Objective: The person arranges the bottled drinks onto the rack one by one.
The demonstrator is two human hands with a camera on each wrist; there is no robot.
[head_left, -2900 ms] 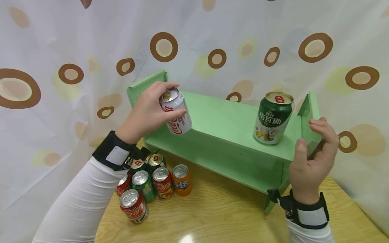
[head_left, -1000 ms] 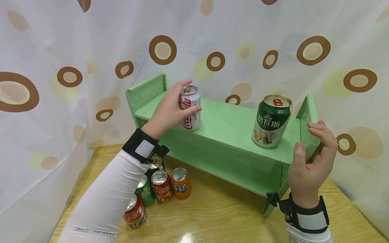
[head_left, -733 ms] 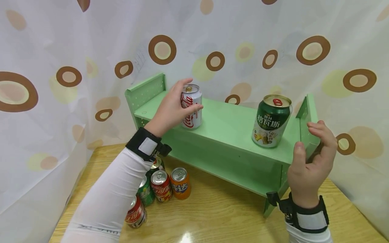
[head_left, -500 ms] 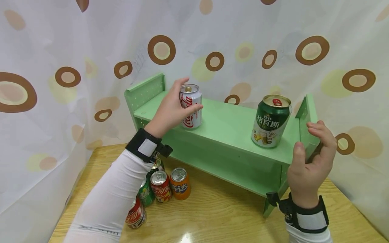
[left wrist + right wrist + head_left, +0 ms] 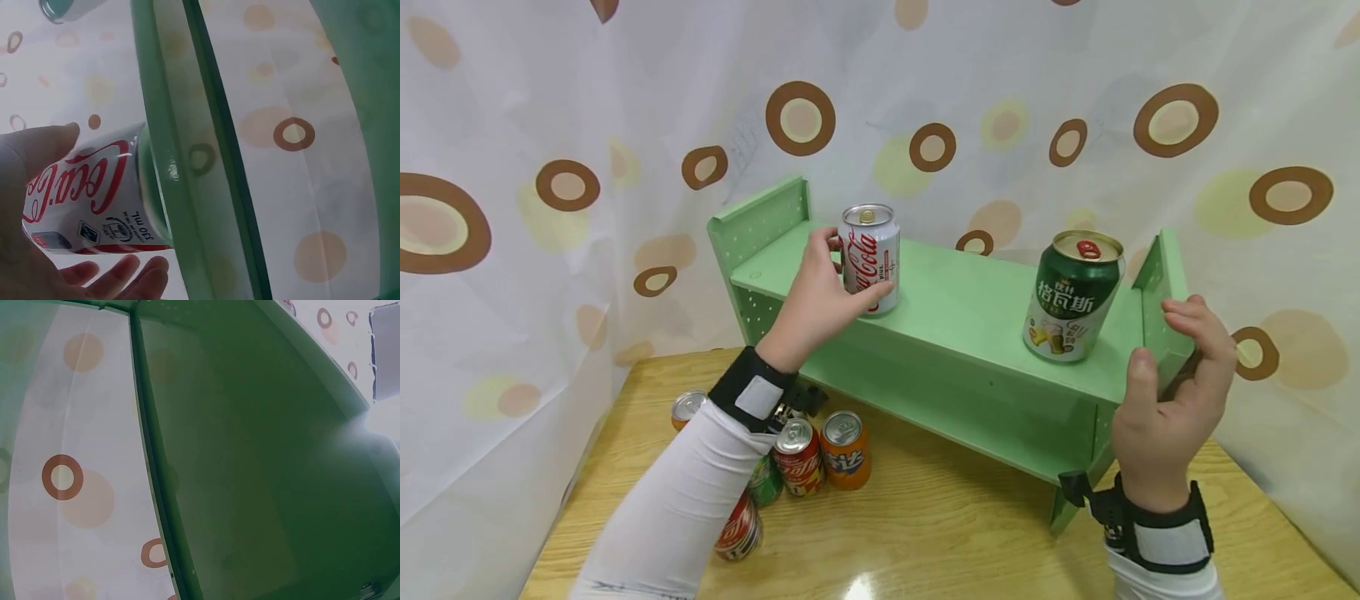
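Your left grip (image 5: 820,304) is spread loosely around the white Coca-Cola can (image 5: 880,258), upright atop the green shelf (image 5: 955,292), left of its middle. Your right grip (image 5: 1171,417) is spread at the shelf's right end, contact unclear; green can (image 5: 1071,300) stands near that end

The head view is bright, with white glare on the table (image 5: 940,525); both wrist views are dimmer, the right one flaring beside the shadowed shelf (image 5: 256,456).
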